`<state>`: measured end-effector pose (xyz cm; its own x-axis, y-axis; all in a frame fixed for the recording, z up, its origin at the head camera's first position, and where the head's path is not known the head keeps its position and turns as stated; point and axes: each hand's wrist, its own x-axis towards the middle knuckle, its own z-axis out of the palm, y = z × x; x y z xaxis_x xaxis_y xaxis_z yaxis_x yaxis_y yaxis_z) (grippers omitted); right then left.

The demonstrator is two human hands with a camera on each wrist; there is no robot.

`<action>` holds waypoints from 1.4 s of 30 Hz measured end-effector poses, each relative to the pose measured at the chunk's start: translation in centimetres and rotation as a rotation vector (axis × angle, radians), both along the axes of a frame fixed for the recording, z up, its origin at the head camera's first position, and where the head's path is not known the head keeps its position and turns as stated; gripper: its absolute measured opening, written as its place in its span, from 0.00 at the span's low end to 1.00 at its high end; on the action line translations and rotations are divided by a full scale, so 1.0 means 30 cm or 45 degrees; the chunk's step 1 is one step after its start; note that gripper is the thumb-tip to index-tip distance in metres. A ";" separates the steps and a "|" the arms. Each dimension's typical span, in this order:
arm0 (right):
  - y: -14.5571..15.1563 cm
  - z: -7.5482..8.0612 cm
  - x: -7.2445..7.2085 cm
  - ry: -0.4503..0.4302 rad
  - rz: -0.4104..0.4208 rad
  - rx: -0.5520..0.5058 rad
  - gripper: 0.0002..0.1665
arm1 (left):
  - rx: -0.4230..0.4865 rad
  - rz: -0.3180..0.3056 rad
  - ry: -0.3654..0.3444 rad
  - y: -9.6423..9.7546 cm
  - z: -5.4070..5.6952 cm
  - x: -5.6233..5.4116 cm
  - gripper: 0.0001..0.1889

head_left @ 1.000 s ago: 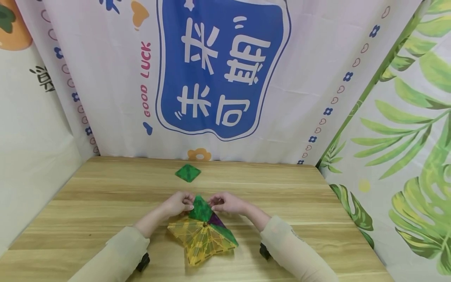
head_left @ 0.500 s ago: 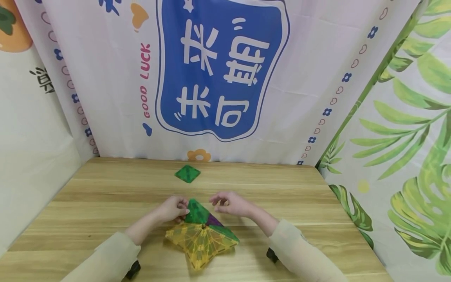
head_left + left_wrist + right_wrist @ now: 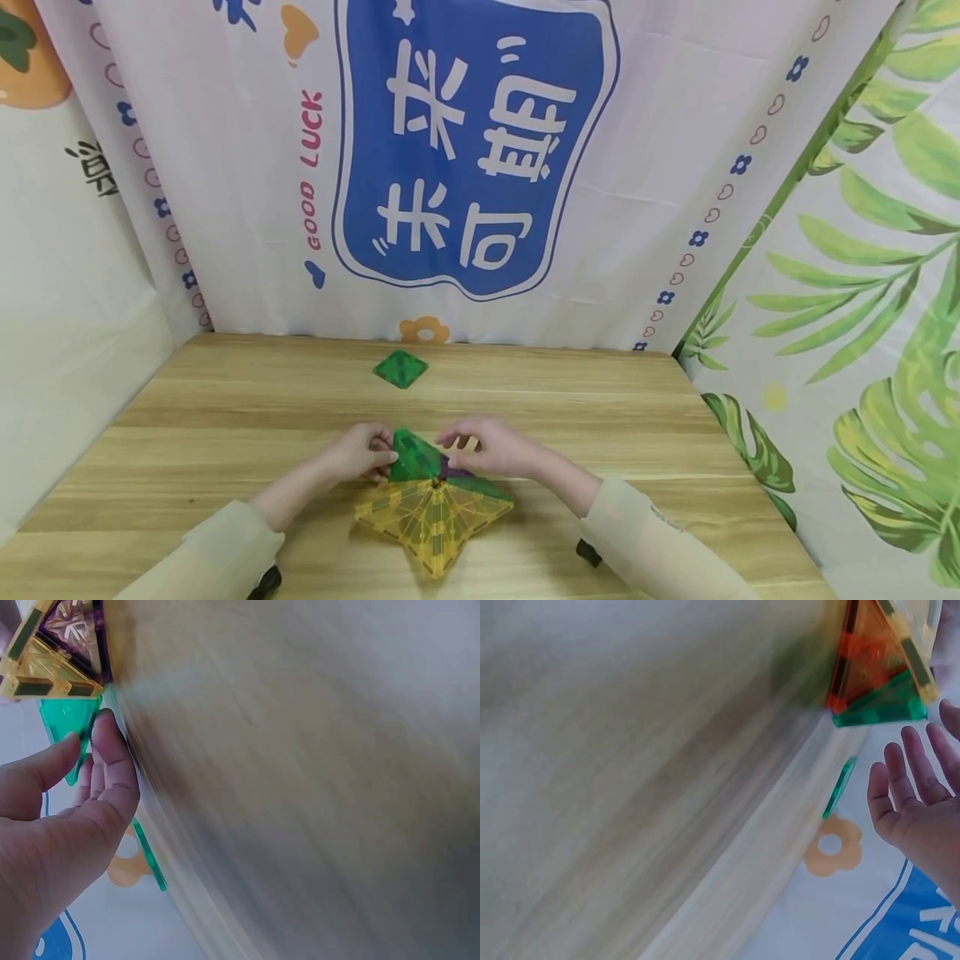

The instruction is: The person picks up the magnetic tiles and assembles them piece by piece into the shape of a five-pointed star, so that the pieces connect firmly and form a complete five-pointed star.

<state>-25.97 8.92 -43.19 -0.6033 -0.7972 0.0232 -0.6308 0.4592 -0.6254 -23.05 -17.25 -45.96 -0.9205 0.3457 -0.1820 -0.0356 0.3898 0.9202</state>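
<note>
A low star-shaped build of see-through magnetic tiles stands on the table, with yellow tiles [image 3: 435,525] at the front. A green triangular tile [image 3: 414,457] forms its far left point, and a purple tile [image 3: 452,472] shows behind the centre. My left hand [image 3: 362,454] pinches the outer edge of that green tile between thumb and fingers, as the left wrist view also shows. Just behind the purple tile hovers my right hand [image 3: 491,447], fingers loosely bent. In the right wrist view its fingers [image 3: 919,761] are spread and hold nothing; whether the thumb touches the build is unclear.
Farther back on the wooden table [image 3: 262,400] lies a loose green diamond shape [image 3: 401,369]. A printed cloth [image 3: 472,150] hangs behind the table's back edge, and a leaf-patterned cloth [image 3: 847,300] lines the right side.
The build has turned slightly, its front yellow point swinging right and its green tile shifting left. My left hand moved left with that tile. My right hand drew away, then came back toward the purple tile.
</note>
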 end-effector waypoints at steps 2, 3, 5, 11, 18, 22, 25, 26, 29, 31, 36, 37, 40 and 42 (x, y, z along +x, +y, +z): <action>-0.001 0.000 0.017 0.014 0.019 0.019 0.21 | -0.004 -0.023 0.034 -0.009 -0.005 -0.005 0.10; -0.001 0.000 0.026 0.029 0.032 0.030 0.22 | -0.007 -0.034 0.052 -0.014 -0.005 -0.009 0.10; 0.000 -0.004 0.041 0.052 0.065 0.043 0.22 | -0.017 -0.064 0.101 -0.024 -0.002 -0.016 0.12; -0.001 -0.013 0.078 0.199 0.134 0.104 0.23 | -0.186 -0.203 0.359 -0.046 0.015 -0.043 0.22; 0.001 -0.019 0.104 0.201 0.170 0.153 0.22 | -0.321 -0.353 0.551 -0.054 0.015 -0.066 0.22; 0.005 -0.027 0.102 0.185 0.164 0.139 0.22 | -0.336 -0.358 0.567 -0.052 0.012 -0.070 0.21; 0.007 -0.031 0.095 0.197 0.171 0.124 0.22 | -0.357 -0.350 0.594 -0.052 0.010 -0.073 0.21; 0.008 -0.032 0.093 0.207 0.173 0.120 0.22 | -0.368 -0.346 0.607 -0.052 0.009 -0.074 0.21; 0.010 -0.033 0.085 0.221 0.165 0.115 0.22 | -0.388 -0.331 0.632 -0.055 0.009 -0.074 0.21; 0.011 -0.032 0.078 0.228 0.159 0.111 0.22 | -0.398 -0.322 0.641 -0.059 0.009 -0.072 0.20; 0.011 -0.033 0.060 0.246 0.146 0.111 0.20 | -0.403 -0.308 0.638 -0.071 0.011 -0.065 0.19; 0.011 -0.034 0.056 0.242 0.141 0.114 0.19 | -0.396 -0.308 0.634 -0.073 0.011 -0.064 0.19; 0.012 -0.036 0.045 0.233 0.126 0.119 0.18 | -0.385 -0.305 0.627 -0.081 0.012 -0.060 0.18; 0.012 -0.039 0.039 0.223 0.115 0.114 0.17 | -0.379 -0.303 0.631 -0.086 0.011 -0.060 0.17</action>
